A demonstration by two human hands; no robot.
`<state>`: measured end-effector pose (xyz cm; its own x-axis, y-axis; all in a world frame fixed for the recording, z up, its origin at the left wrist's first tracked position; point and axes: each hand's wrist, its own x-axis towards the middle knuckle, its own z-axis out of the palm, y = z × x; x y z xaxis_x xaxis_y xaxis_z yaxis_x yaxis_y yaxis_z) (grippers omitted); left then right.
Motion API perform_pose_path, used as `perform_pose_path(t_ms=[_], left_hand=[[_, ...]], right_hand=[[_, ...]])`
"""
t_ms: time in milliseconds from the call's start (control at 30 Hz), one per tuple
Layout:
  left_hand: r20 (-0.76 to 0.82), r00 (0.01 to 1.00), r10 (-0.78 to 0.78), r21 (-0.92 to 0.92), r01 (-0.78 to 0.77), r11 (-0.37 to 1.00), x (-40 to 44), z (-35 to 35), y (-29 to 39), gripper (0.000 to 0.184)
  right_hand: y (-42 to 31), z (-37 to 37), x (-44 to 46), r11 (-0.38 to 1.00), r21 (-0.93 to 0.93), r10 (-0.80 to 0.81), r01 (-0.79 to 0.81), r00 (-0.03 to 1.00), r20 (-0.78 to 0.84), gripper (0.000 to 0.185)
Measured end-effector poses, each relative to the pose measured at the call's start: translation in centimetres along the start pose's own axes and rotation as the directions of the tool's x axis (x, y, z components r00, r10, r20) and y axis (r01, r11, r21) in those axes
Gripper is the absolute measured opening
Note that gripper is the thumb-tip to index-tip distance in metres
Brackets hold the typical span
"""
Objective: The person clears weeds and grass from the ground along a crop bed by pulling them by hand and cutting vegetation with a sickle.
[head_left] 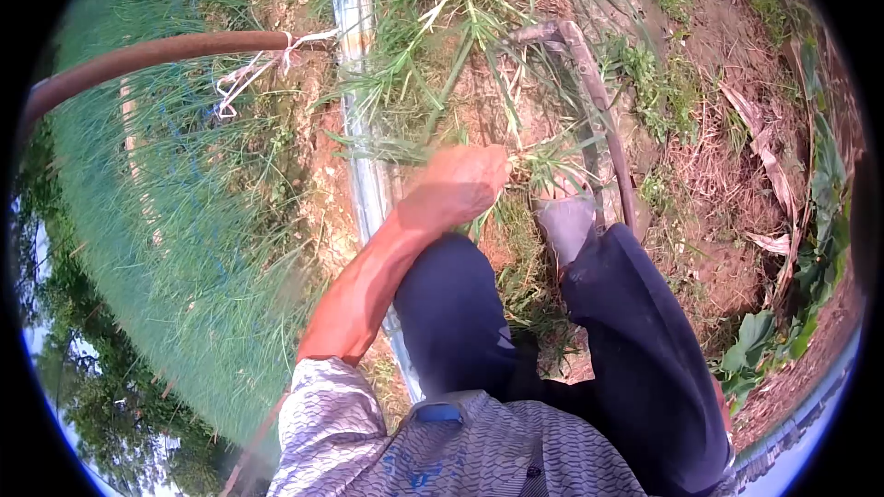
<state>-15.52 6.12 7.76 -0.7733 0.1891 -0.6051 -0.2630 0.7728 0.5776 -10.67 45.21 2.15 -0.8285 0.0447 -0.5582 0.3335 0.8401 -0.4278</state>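
Note:
My left hand (470, 179) reaches forward over the ground, its fingers curled closed. Green grass blades (548, 158) stick out beside the fingertips, so the hand appears to grip grass; the grip itself is partly hidden and slightly blurred. A thick tuft of long grass (442, 28) lies just ahead of the hand. To the right, a bent brown stick or pole (594, 97) rests near my foot (564, 216). No right hand shows; only a sliver of skin appears beside my right thigh.
A pale plastic-like strip (359, 120) runs along the left of my legs. Beyond it grow dense thin green plants (203, 212). A curved brown pole (175, 48) with a white tie (249, 78) juts in from the left. Dry stalks (760, 143) and broad leaves (750, 340) lie right.

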Motion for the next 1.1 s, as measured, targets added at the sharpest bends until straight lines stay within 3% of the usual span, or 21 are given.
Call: perform_pose_path(t_ms=[33, 100, 200, 267, 300, 333, 433, 467, 500, 533, 567, 600, 667, 733, 800, 867, 900, 933, 1000, 1100], left_hand=[[-0.025, 1.000, -0.003, 0.017, 0.004, 1.000, 0.0, 0.3, -1.3, 0.024], [-0.322, 0.935, 0.151, 0.075, -0.134, 0.988, -0.6, 2.1, -4.2, 0.026], [-0.461, 0.877, 0.132, 0.087, -0.103, 0.991, 2.9, 0.4, -5.9, 0.026], [-0.447, 0.878, 0.170, 0.327, -0.016, 0.945, 4.9, -2.2, -5.0, 0.021], [-0.450, 0.877, 0.168, 0.328, -0.012, 0.944, 6.3, -2.9, -5.3, 0.021], [-0.450, 0.891, 0.051, 0.428, 0.165, 0.888, 7.9, -3.6, -5.6, 0.022], [-0.475, 0.873, -0.107, 0.526, 0.379, 0.761, 10.4, -5.2, -7.3, 0.020], [-0.483, 0.867, -0.119, 0.533, 0.399, 0.746, 10.7, -6.0, -8.3, 0.019], [-0.491, 0.861, -0.132, 0.539, 0.419, 0.730, 11.1, -6.8, -9.4, 0.018], [-0.361, 0.932, -0.017, 0.621, 0.254, 0.741, 10.9, -7.5, -11.1, 0.017], [-0.219, 0.971, 0.097, 0.678, 0.080, 0.731, 11.1, -7.6, -12.2, 0.017], [-0.212, 0.972, 0.104, 0.685, 0.072, 0.725, 11.2, -7.7, -11.8, 0.017], [-0.338, 0.925, -0.173, 0.472, 0.326, 0.819, 10.5, -7.8, -10.8, 0.019], [-0.388, 0.916, -0.100, 0.384, 0.260, 0.886, 10.5, -7.3, -11.7, 0.024], [-0.470, 0.866, -0.168, 0.195, 0.288, 0.938, 9.9, -6.1, -11.1, 0.023], [-0.480, 0.873, -0.086, 0.236, 0.223, 0.946, 9.9, -5.5, -10.6, 0.023], [-0.359, 0.933, -0.017, 0.277, 0.124, 0.953, 9.3, -5.6, -9.6, 0.027], [-0.236, 0.971, 0.041, 0.298, 0.032, 0.954, 8.0, -5.7, -8.4, 0.031], [-0.177, 0.957, 0.230, 0.277, -0.176, 0.945, 4.3, -2.1, -4.1, 0.030], [-0.220, 0.963, 0.157, 0.276, -0.093, 0.957, 3.6, 0.8, -3.1, 0.024]], right_hand=[[0.0, 0.0, 0.1, 1.000, 0.021, 0.001, -0.001, 1.000, -0.008, 0.036], [-0.3, 0.5, 0.5, 0.994, 0.112, -0.004, 0.006, 1.000, -0.014, 0.037], [-0.9, 1.7, 1.6, 0.914, 0.405, -0.009, 0.020, 1.000, -0.029, 0.038], [1.1, 3.8, 2.1, 0.907, 0.421, 0.071, -0.028, 0.994, -0.087, 0.038], [1.3, 3.5, 1.8, 0.906, 0.423, 0.066, -0.024, 0.994, -0.085, 0.038], [1.5, 3.0, 1.3, 0.937, 0.349, -0.007, 0.025, 0.999, -0.053, 0.036], [3.5, 2.4, 0.4, 0.972, 0.202, -0.128, 0.120, 0.991, 0.028, 0.033], [5.3, 3.2, 0.9, 0.989, -0.027, -0.143, 0.143, 0.989, 0.024, 0.033], [5.5, 3.3, 1.0, 0.980, -0.139, -0.142, 0.144, 0.990, 0.021, 0.033], [4.2, 2.9, 0.8, 0.958, -0.249, -0.142, 0.142, 0.990, 0.018, 0.033], [2.9, 2.4, 1.0, 0.978, -0.176, -0.105, 0.113, 0.993, 0.055, 0.035], [0.6, 1.8, 1.4, 0.992, -0.100, -0.075, 0.084, 0.993, 0.093, 0.037], [-2.1, 1.7, 2.8, 0.974, -0.034, -0.218, 0.224, 0.966, 0.139, 0.039], [-7.3, 1.8, 4.0, 0.976, 0.037, -0.220, 0.216, 0.965, 0.146, 0.036], [-9.7, 0.8, 4.1, 0.984, 0.079, -0.170, 0.160, 0.973, 0.154, 0.034], [-10.1, -0.2, 3.9, 0.960, -0.187, -0.152, 0.210, 0.947, 0.283, 0.039], [-6.7, 0.2, 4.0, 0.989, -0.146, 0.025, 0.030, 0.932, 0.362, 0.038], [-6.0, 0.7, 3.9, 0.994, -0.107, 0.020, 0.019, 0.934, 0.356, 0.038], [-8.0, 3.6, 3.5, 0.989, 0.003, -0.142, 0.149, 0.941, 0.308, 0.038], [-10.7, 6.5, 3.9, 0.982, 0.049, -0.191, 0.185, 0.947, 0.259, 0.037]])
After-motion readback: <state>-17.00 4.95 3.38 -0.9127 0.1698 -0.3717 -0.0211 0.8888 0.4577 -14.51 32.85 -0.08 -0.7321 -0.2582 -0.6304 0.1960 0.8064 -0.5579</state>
